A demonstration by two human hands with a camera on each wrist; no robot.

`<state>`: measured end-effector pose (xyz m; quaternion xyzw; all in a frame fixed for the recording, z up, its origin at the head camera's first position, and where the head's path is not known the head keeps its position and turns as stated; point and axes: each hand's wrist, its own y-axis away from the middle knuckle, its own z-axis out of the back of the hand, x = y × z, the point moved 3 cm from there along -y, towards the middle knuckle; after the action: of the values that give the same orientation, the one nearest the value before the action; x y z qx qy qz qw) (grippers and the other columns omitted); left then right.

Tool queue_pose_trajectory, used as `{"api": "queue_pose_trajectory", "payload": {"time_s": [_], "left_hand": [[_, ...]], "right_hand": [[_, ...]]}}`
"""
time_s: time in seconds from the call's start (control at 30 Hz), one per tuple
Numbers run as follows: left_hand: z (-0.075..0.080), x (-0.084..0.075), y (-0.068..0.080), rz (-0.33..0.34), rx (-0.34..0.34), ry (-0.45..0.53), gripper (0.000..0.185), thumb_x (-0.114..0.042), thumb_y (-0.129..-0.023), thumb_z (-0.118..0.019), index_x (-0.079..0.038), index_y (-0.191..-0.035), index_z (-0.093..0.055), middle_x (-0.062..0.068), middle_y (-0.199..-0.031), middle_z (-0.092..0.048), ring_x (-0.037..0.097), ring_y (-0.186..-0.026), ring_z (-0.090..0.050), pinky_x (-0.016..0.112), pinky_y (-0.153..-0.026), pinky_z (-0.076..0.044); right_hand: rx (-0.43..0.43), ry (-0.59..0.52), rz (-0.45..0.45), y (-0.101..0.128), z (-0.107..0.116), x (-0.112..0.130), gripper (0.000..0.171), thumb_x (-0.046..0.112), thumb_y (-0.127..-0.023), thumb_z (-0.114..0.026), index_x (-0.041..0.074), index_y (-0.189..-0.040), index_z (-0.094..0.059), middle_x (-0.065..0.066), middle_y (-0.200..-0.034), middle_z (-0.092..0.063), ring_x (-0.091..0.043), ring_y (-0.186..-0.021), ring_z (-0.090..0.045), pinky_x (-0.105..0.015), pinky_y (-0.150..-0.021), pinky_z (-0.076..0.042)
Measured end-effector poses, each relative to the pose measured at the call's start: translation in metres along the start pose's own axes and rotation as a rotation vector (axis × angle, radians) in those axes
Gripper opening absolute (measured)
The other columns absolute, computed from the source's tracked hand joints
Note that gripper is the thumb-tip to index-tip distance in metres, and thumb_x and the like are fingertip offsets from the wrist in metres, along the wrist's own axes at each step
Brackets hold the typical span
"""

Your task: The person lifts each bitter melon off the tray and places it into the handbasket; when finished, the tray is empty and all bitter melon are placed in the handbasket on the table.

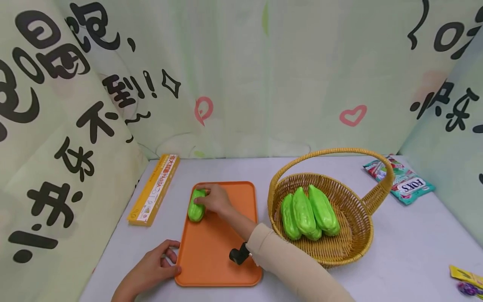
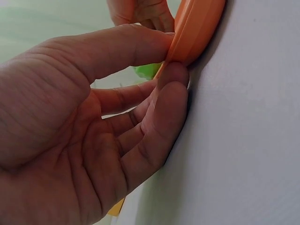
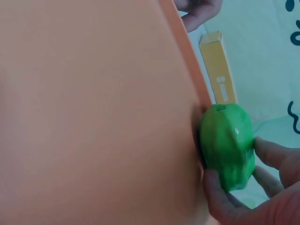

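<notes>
My right hand (image 1: 215, 198) reaches over the orange tray (image 1: 222, 251) and pinches a glossy green papaya-shaped fruit (image 1: 196, 212) between thumb and fingertips. The fruit lies lengthwise along the tray's left rim, near its far corner. In the right wrist view the fruit (image 3: 227, 145) shows bumpy ridges, with fingers on both sides of it. My left hand (image 1: 154, 265) holds the tray's left edge near the front. In the left wrist view the thumb meets the rim (image 2: 197, 28) and the curled fingers lie against it, close to the tabletop.
Right of the tray stands a wicker basket (image 1: 352, 247) with a tall handle, holding several similar green fruits (image 1: 303, 212). A yellow pasta box (image 1: 154, 191) lies at the left. A teal FOX'S candy bag (image 1: 405, 180) is behind the basket; small wrapped packets (image 1: 468, 277) lie front right.
</notes>
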<state>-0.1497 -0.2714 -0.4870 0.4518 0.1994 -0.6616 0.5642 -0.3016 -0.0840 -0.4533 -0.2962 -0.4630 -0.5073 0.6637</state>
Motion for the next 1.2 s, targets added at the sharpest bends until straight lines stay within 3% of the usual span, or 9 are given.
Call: {"api": "queue_pose_trajectory", "payload": {"time_s": [0.37, 0.47, 0.6, 0.8, 0.97, 1.07, 1.2], "left_hand": [[0.003, -0.002, 0.000, 0.015, -0.014, -0.012, 0.059, -0.019, -0.081, -0.081, 0.000, -0.129, -0.051, 0.003, -0.093, -0.055, 0.015, -0.068, -0.054, 0.026, -0.061, -0.043], [0.004, -0.001, 0.000, 0.024, -0.013, -0.006, 0.059, -0.020, -0.081, -0.081, -0.001, -0.129, -0.051, 0.003, -0.093, -0.055, 0.016, -0.069, -0.054, 0.026, -0.061, -0.044], [0.002, 0.000, 0.001, 0.004, -0.001, 0.008, 0.059, -0.017, -0.082, -0.080, 0.001, -0.129, -0.050, 0.004, -0.093, -0.055, 0.016, -0.068, -0.054, 0.026, -0.061, -0.044], [0.001, 0.000, -0.002, -0.020, -0.004, -0.011, 0.058, -0.018, -0.082, -0.080, 0.000, -0.128, -0.051, 0.003, -0.093, -0.056, 0.014, -0.068, -0.056, 0.025, -0.062, -0.045], [0.001, -0.002, -0.004, -0.016, -0.009, -0.023, 0.057, -0.019, -0.082, -0.079, 0.000, -0.128, -0.051, 0.003, -0.094, -0.055, 0.014, -0.068, -0.057, 0.025, -0.062, -0.045], [0.000, -0.002, -0.003, -0.024, -0.006, -0.026, 0.057, -0.018, -0.082, -0.079, 0.000, -0.128, -0.051, 0.003, -0.093, -0.055, 0.013, -0.067, -0.056, 0.025, -0.062, -0.045], [-0.001, -0.002, -0.001, -0.025, -0.009, -0.037, 0.058, -0.019, -0.082, -0.080, 0.000, -0.128, -0.051, 0.002, -0.093, -0.055, 0.012, -0.067, -0.055, 0.025, -0.061, -0.045]], "right_hand": [[-0.020, 0.011, 0.015, 0.001, -0.001, 0.006, 0.038, 0.015, -0.085, -0.078, 0.013, -0.122, -0.070, -0.018, -0.125, -0.062, -0.030, -0.110, -0.060, -0.027, -0.065, -0.050], [0.001, -0.051, 0.042, 0.009, 0.001, 0.014, 0.038, 0.014, -0.084, -0.079, 0.014, -0.122, -0.071, -0.016, -0.122, -0.063, -0.027, -0.107, -0.063, -0.029, -0.065, -0.053], [0.090, -0.212, 0.083, 0.034, 0.012, 0.030, 0.039, 0.013, -0.084, -0.078, 0.015, -0.123, -0.069, -0.010, -0.117, -0.064, -0.019, -0.097, -0.066, -0.036, -0.068, -0.056], [0.238, -0.404, 0.150, 0.083, 0.051, 0.058, 0.042, 0.012, -0.087, -0.076, 0.017, -0.127, -0.066, -0.009, -0.121, -0.063, -0.021, -0.105, -0.065, -0.042, -0.076, -0.056], [0.312, -0.493, 0.136, 0.124, 0.094, 0.061, 0.048, 0.011, -0.086, -0.076, 0.015, -0.132, -0.063, -0.013, -0.127, -0.062, -0.028, -0.111, -0.063, -0.044, -0.079, -0.055], [0.300, -0.462, 0.115, 0.150, 0.122, 0.052, 0.049, 0.012, -0.086, -0.077, 0.015, -0.133, -0.062, -0.012, -0.129, -0.061, -0.030, -0.116, -0.060, -0.046, -0.080, -0.054], [0.234, -0.318, 0.138, 0.183, 0.158, 0.040, 0.047, 0.013, -0.088, -0.076, 0.017, -0.133, -0.062, -0.008, -0.134, -0.058, -0.030, -0.118, -0.057, -0.042, -0.084, -0.053]]}}
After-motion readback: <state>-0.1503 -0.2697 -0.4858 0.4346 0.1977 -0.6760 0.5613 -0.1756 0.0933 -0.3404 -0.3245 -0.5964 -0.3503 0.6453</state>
